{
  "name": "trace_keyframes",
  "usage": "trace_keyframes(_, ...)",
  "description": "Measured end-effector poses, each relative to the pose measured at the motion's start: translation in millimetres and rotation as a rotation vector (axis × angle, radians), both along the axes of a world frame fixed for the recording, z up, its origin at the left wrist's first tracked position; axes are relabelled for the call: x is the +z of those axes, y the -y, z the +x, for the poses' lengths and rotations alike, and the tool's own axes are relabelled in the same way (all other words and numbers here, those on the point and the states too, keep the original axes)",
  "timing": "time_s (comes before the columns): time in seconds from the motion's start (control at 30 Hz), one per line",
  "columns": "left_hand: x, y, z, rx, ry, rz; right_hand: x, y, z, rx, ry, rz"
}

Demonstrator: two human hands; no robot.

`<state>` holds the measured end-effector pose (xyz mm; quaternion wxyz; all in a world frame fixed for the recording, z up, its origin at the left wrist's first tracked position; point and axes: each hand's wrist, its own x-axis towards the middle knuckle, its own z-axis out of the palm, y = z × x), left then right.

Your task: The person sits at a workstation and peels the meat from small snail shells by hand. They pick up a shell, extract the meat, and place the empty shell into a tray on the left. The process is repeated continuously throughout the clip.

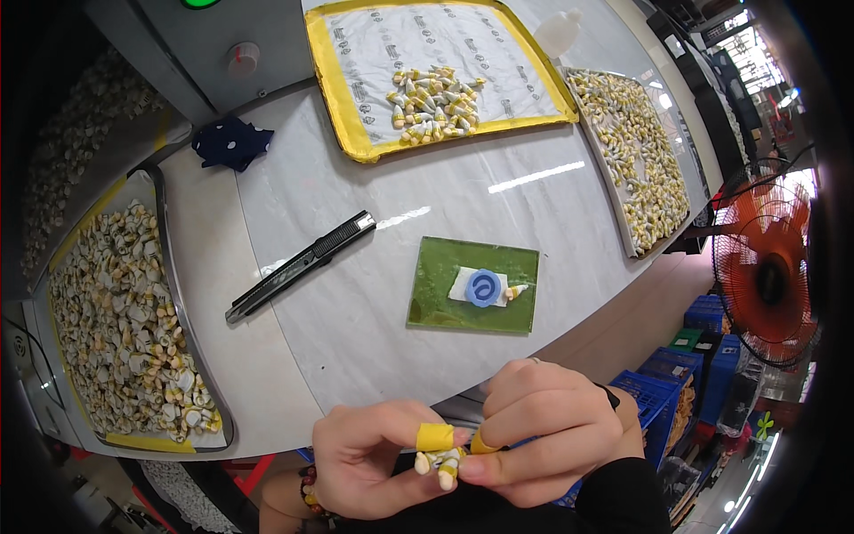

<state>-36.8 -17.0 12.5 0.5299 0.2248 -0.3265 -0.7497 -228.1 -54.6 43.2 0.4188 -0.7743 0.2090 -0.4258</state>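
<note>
Low in the view, my left hand [378,458] pinches a small white-and-yellow piece [440,465] with rounded peach ends. It looks like painted figurine parts; I cannot tell if it is one piece or two. My right hand [547,432] is closed, its thumb and fingertips gripping the same piece from the right. Yellow tape wraps a fingertip on each hand. Beyond them on the table lies a green plate [427,303]. It bears a white patch [458,283], a blue round cap [483,288] with a dark swirl, and one similar small piece [516,291].
A black utility knife [302,264] lies left of the plate. Yellow-edged trays of small pieces stand at far centre [347,116] and left [178,325]; another tray [614,178] is at right. Nearby are a dark dotted cloth [233,143], a white bottle [559,34] and an orange fan [767,276].
</note>
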Motion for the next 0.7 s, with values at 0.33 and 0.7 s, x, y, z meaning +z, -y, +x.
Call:
trace_keyframes(0.33, -2.7, 6.4, 1.7, -0.155, -0.062, 0.008, -1.5, -9.0, -2.0, -0.171, 0.07, 0.16)
trace_keyframes(0.7, -2.0, 13.3, 3.4, -0.082, 0.232, -0.243, -3.8, -7.0, -2.5, -0.16, 0.025, -0.018)
